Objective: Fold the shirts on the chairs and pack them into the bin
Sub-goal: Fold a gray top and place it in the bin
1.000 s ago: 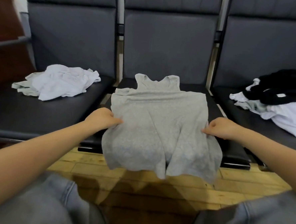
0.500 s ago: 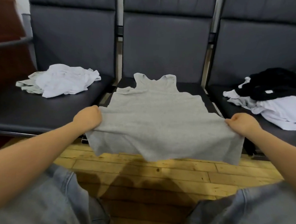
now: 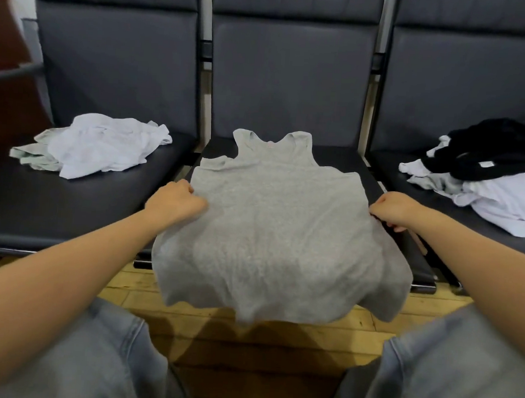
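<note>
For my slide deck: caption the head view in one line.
Both hands, left and right, grip the sides of a grey tank top spread on the middle chair.

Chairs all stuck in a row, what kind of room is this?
Probably a waiting room or hall, though I can't be sure. Three padded grey chairs are joined side by side, the floor is wooden, and piles of clothes lie on the seats for folding.
</note>
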